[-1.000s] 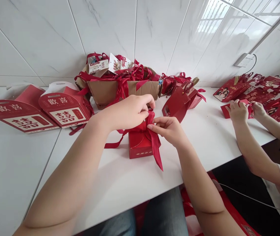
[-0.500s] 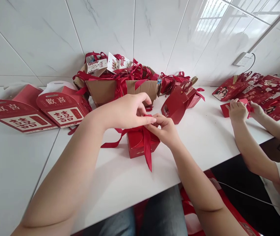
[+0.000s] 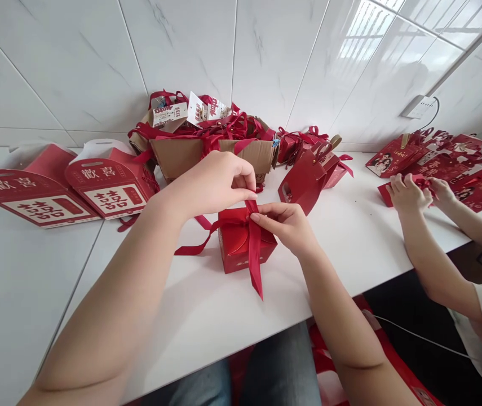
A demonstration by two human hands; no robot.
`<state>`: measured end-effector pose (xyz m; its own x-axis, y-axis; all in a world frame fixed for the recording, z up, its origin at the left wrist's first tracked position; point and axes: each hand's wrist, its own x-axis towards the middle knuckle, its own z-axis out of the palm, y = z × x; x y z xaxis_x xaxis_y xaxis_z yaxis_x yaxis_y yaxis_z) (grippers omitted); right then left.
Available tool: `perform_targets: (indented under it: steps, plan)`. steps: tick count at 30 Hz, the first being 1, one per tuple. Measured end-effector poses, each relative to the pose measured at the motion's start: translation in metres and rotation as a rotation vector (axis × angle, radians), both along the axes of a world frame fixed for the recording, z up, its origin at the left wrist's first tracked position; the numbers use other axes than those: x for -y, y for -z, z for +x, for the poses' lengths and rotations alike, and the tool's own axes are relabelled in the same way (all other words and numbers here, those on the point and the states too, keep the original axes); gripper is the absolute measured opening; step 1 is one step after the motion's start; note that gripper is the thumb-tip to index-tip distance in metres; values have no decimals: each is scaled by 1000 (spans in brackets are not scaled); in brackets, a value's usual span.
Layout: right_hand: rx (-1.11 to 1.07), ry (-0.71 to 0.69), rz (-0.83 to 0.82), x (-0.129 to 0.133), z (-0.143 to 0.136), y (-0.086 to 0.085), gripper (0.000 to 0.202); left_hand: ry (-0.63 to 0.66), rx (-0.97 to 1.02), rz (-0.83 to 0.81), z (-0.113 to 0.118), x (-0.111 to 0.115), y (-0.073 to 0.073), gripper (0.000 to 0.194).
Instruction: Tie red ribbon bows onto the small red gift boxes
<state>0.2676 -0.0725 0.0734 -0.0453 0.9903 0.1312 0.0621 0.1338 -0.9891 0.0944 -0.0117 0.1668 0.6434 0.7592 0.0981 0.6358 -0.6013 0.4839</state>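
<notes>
A small red gift box [image 3: 236, 256] stands upright on the white table in front of me. Red ribbon [image 3: 255, 254] crosses its top, one tail hanging down the front and another trailing out to the left. Above the box, my left hand [image 3: 224, 183] pinches a raised strand of the ribbon between thumb and fingers. My right hand [image 3: 283, 225] is closed on the ribbon at the crossing point on the lid, thumb and forefinger together. The far side of the crossing is hidden by the fingers.
A cardboard box [image 3: 177, 158] full of red ribbons and tags stands by the wall. Two larger red boxes [image 3: 50, 197] are at left. Red bags [image 3: 304, 180] stand to the right. Farther right, a co-worker's hands [image 3: 410, 194] handle another red box.
My left hand has risen slightly, drawing a strand of ribbon upward. My right hand has shifted a little and now pinches at the crossing, and more of the lid shows.
</notes>
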Motion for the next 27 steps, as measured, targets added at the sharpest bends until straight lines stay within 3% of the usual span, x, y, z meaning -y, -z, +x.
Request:
perform_targets:
  steps: [4,7,10,15,20,27]
  plan:
    - [-28,7,6,-2,1,1,19,-8,-47,-59,-5,-4,1,35]
    - [-86,16,-19,-4,1,2,19,-7,-228,-169,-10,-7,1,46]
    - [-110,11,-36,-4,1,1,17,13,-368,-253,-10,-7,3,36]
    - [-79,-26,-33,-3,5,-3,13,60,-382,-261,-2,-4,5,22]
    - [25,-11,-38,-2,13,-5,18,74,-383,-255,-2,-4,5,21]
    - [112,-120,13,-2,18,-4,19,44,-418,-258,-3,-10,8,24]
